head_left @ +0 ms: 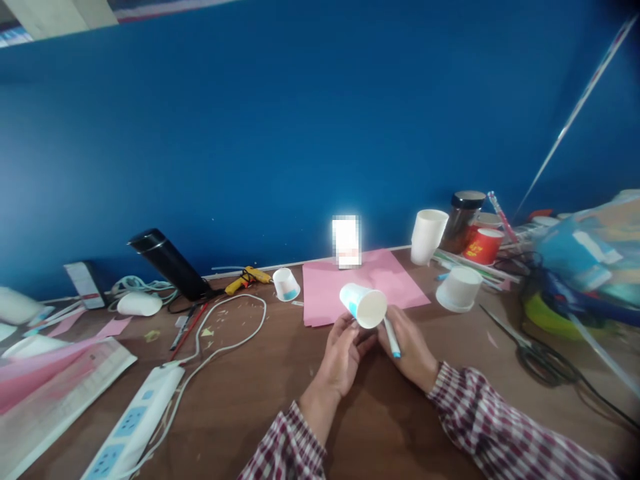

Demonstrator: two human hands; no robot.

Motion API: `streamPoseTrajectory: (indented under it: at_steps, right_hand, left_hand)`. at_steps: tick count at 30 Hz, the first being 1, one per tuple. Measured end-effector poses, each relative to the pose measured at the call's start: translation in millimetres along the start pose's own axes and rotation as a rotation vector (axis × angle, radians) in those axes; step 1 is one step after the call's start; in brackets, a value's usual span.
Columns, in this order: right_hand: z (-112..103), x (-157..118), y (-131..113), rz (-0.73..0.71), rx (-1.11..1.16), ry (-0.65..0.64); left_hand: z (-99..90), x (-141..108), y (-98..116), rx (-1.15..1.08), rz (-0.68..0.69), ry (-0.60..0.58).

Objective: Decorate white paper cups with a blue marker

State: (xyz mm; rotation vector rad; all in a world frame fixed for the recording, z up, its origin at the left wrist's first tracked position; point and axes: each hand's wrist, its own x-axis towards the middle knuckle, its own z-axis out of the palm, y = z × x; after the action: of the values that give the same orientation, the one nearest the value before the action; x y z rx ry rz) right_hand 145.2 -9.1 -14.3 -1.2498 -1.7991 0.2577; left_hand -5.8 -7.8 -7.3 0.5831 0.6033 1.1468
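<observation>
A white paper cup (371,309) with a light blue patch on its side is tilted, its open mouth towards me. My left hand (341,357) holds it from below and the left, fingers closed round its underside. My right hand (410,347) is closed on a white marker with a blue end (393,338), close beside the cup's right edge. Behind the cup, pink paper sheets (325,293) lie on the brown table (280,400). A small cut cup (286,285) with a blue patch stands left of the paper.
At the right are stacked cups (429,235), an upturned cup (459,288), a red cup (483,247), a dark-lidded jar (463,217) and scissors (545,363). At the left are a black bottle (173,263), a yellow glue gun (249,279) and a power strip (135,420) with a looping cable.
</observation>
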Motion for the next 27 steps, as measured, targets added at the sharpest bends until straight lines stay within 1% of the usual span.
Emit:
streamPoseTrajectory:
  at_steps: [5,7,9,11,12,14,16,20,23,25,27]
  right_hand:
    - [-0.6,0.2,6.3,-0.013,-0.050,0.058]
    - [-1.4,0.5,7.4,-0.020,-0.070,0.096]
    - [-2.6,1.1,7.0,-0.018,-0.075,0.131]
    - [-3.8,2.0,5.7,-0.002,-0.056,0.160]
    - [-4.4,2.3,5.0,0.009,-0.043,0.173]
    - [-5.1,2.9,3.6,0.033,-0.020,0.206]
    - [-5.5,3.1,2.4,0.059,-0.006,0.255]
    - [-6.6,4.0,0.5,0.114,0.031,0.350]
    - [-8.1,6.8,0.9,0.119,0.056,0.413]
    - [-8.5,9.2,3.0,0.133,0.072,0.452]
    - [-8.1,11.3,6.0,0.156,0.103,0.470]
  left_hand:
    - [0.3,1.8,-3.3,0.025,0.005,0.043]
    - [1.3,1.9,-4.6,0.059,0.015,0.091]
    - [1.9,1.2,-5.6,0.174,0.068,0.194]
    - [1.4,0.1,-6.0,0.372,0.160,0.288]
    - [0.8,-0.3,-5.8,0.477,0.213,0.311]
    - [-0.8,-0.4,-4.6,0.634,0.301,0.302]
    - [-2.2,0.3,-3.0,0.711,0.354,0.275]
    - [-2.9,-0.3,-0.9,0.760,0.389,0.256]
    - [-1.1,-4.2,1.8,0.785,0.416,0.255]
    - [1.5,-4.7,7.6,0.820,0.445,0.223]
    - [5.8,0.9,18.0,0.915,0.511,0.163]
